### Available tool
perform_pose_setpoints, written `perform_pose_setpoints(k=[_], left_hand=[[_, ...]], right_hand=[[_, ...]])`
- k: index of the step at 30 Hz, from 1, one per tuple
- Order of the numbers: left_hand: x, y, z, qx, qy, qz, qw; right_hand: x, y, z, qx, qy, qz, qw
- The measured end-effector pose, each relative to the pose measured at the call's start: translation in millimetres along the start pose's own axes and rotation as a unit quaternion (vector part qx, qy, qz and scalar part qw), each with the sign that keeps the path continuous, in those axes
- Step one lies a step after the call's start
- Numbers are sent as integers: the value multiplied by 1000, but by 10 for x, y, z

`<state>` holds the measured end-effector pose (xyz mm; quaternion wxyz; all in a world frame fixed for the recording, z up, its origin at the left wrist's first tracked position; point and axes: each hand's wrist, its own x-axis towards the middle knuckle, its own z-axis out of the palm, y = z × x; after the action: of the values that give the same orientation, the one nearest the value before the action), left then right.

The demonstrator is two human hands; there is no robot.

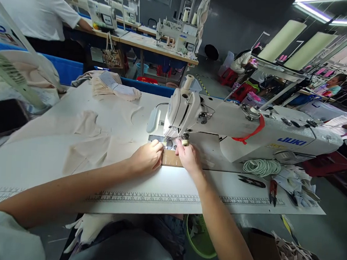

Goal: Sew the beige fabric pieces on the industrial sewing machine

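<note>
A white JUKI sewing machine (250, 129) stands on the pale table (104, 196). My left hand (148, 156) is closed, its fingertips together at the left of the needle plate (155, 138); what they pinch, if anything, is hidden. My right hand (189, 157) is closed too, thumb and fingers bent just right of the needle area. A small round cream and metal part (185, 139) sits against its fingertips; I cannot tell whether it is held. Between both hands lies a brown plate (171, 159). Left of my left hand, thin beige fabric pieces (88, 150) lie spread out.
Stacked fabric pieces (114, 86) lie at the back left, a dark phone (6, 116) at the far left. Right of the machine's front are coiled pale cord (261, 167), black thread snips (252, 181) and red-handled snips (272, 192). A green bin (199, 241) stands below.
</note>
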<state>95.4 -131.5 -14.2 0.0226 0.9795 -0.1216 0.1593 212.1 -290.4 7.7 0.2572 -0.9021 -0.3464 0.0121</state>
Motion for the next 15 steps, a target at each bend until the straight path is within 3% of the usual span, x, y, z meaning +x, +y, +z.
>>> perform_pose_setpoints(k=[5, 15], left_hand=[[36, -55, 0, -3, 1, -3, 1000], [12, -80, 8, -21, -8, 0, 1000]], right_hand=[[-52, 67, 60, -6, 40, -21, 999], [36, 179, 57, -11, 50, -39, 998]])
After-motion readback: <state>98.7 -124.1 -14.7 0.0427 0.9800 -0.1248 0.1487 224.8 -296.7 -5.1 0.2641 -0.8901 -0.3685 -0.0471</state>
